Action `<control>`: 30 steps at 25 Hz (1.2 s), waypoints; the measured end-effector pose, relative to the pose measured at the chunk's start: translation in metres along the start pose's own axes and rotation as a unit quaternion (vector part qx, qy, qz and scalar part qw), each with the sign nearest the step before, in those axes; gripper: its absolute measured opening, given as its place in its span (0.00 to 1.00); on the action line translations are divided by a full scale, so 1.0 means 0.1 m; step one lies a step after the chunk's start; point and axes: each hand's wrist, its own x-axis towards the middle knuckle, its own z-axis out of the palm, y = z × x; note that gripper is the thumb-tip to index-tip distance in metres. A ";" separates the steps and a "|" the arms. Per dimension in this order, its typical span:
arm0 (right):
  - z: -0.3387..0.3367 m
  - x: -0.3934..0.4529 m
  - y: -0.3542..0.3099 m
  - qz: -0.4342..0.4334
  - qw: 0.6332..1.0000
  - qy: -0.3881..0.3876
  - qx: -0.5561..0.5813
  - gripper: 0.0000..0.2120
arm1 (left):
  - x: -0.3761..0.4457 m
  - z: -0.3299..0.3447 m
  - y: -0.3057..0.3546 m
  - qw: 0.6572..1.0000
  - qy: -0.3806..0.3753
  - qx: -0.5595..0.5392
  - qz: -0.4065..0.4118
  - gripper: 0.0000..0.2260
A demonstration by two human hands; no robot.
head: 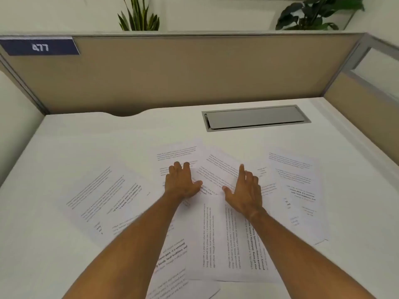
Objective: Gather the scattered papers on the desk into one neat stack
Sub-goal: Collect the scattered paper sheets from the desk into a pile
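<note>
Head view: white table (64,244) enclosed by tan partition panels (194,72), the rear panel bearing a dark blue number plate (40,47). Grey cable-tray lid (255,118) recessed in the table top, right of centre, near the rear edge. Two green plants (139,16) behind the partition. Printed papers (216,234) lie scattered and overlapping across the middle of the table at differing angles; one sheet (103,197) angled at the left, another (300,190) lying apart at the right, several more fanned out between and toward the near edge. Left hand (182,183), palm down, fingers loosely spread, resting flat on the central sheets. Right hand (246,190), palm down, fingers spread with the index extended forward, just beside the left, over the same overlapping sheets. Neither hand pinches a sheet. Both forearms bare.
</note>
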 end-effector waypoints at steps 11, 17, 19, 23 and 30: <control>0.18 0.07 0.06 0.017 0.999 -0.029 0.005 0.45 | 0.33 0.02 0.06 0.995 -0.074 -0.029 -0.063 0.41; 0.12 0.09 0.04 0.021 0.999 -0.024 0.019 0.45 | 0.37 0.04 0.05 0.983 -0.065 -0.169 -0.042 0.15; 0.06 0.14 0.05 0.031 0.998 -0.002 0.050 0.44 | 0.35 0.00 0.04 0.969 -0.029 -0.243 -0.040 0.12; -0.16 0.32 0.04 0.114 0.961 0.055 0.244 0.42 | 0.26 -0.29 -0.04 0.927 0.046 -0.369 -0.046 0.12; -0.44 0.70 -0.30 0.132 0.786 -0.119 0.592 0.29 | 0.14 -1.01 -0.14 0.836 0.121 -0.534 -0.035 0.18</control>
